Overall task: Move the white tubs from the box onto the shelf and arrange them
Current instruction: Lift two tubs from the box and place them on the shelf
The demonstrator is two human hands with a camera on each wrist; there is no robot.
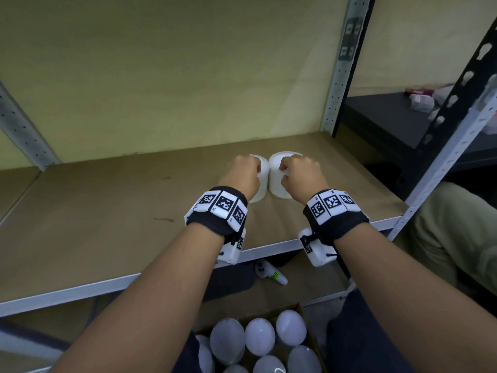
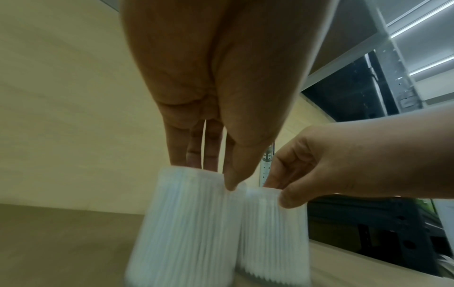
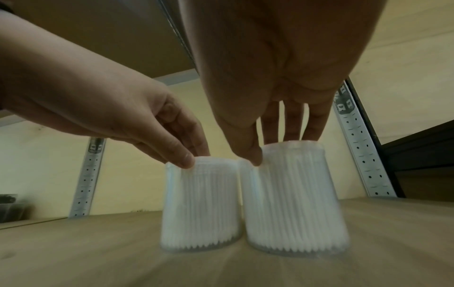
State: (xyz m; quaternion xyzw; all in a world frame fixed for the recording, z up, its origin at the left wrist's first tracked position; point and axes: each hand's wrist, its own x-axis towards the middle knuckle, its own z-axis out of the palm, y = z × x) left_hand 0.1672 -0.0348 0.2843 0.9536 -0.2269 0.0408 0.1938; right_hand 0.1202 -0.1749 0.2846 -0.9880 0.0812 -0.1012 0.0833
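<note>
Two white tubs stand upright on the shelf (image 1: 107,224), side by side, touching or v. nearly so; motion blur in the wrist views makes the gap hard to call. Left hand (image 1: 240,177) pinches the top rim of the left tub (image 3: 202,205), thumb on the near side, fingers (image 2: 194,153) over the far edge. Right hand (image 1: 302,176) does the same on the right tub (image 3: 294,203): thumb at the near rim, fingers (image 3: 292,120) curled behind the top. Both tubs sit base-down on the board, approx mid-depth, towards the shelf's right part.

Step in hand, I'd judge: setting the pair down and squaring them up. To do it well: keep both bases flat before letting go, nudge the tubs together so the sides meet w/o one riding up on the other, and line the fronts parallel to the shelf edge. Release straight upward, thumbs first, so the light tubs don't tip or drag. Leave room to the left for more.

The box (image 1: 309,335) below the shelf holds many more tubs (image 1: 259,336), so the task looks early on.
</note>
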